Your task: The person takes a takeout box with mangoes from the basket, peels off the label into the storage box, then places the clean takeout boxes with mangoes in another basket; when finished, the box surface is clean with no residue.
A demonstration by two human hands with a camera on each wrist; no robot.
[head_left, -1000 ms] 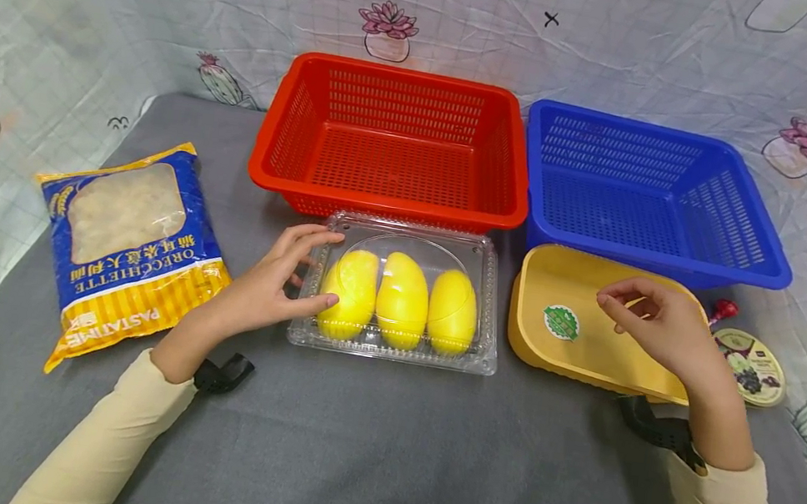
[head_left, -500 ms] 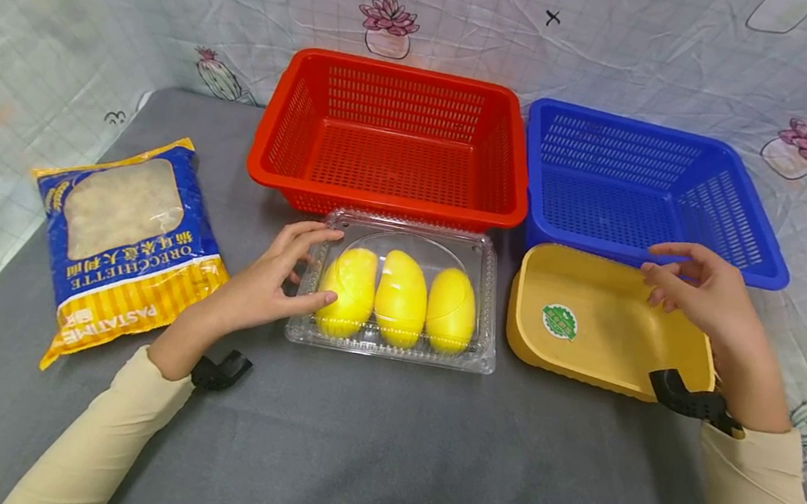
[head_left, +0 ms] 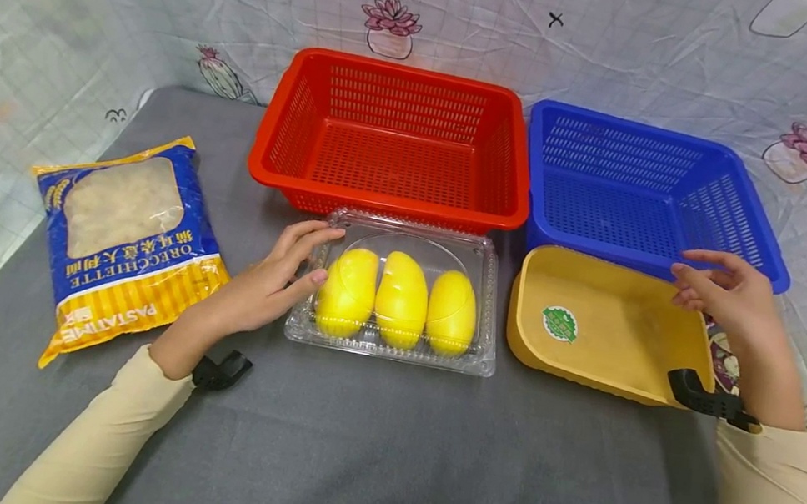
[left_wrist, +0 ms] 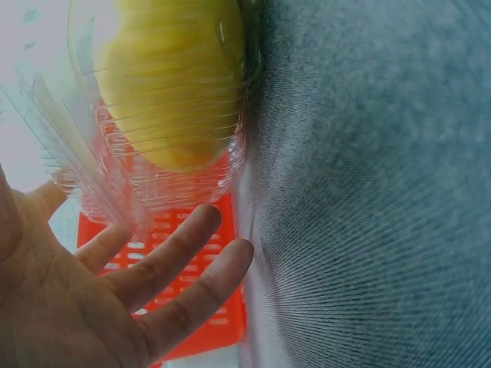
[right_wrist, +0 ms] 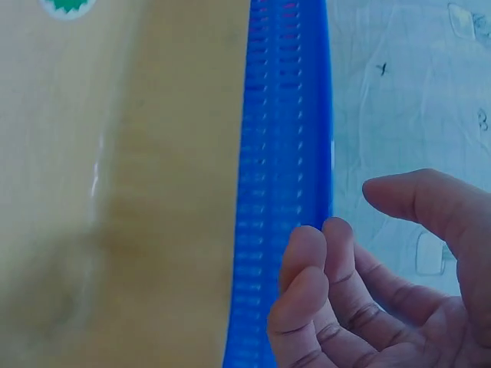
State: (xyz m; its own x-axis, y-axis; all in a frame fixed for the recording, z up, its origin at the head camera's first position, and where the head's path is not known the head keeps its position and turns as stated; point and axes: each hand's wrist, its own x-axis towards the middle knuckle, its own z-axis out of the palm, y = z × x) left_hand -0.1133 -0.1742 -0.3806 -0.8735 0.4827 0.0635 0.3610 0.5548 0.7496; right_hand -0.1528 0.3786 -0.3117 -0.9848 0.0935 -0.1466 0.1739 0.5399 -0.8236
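Note:
In the head view my left hand is at the left end of a clear plastic clamshell box with three yellow mangoes in it. Its fingers are spread, the fingertips close to the box's edge and the thumb near the front left. The left wrist view has straight fingers beside the box and one mango through the ridged plastic. My right hand hovers over the back right corner of a yellow plastic bin, holding nothing. In the right wrist view its fingers are loosely bent, the thumb apart.
A red basket stands behind the clamshell, a blue basket behind the yellow bin. On the left lies a blue and yellow pasta bag. A round printed tub is mostly hidden by the right forearm. Patterned cloth walls enclose the table.
My right hand has moved right and back, from over the middle of the yellow bin to its far right corner. My left thumb has shifted slightly back and left, near the clamshell's left side.

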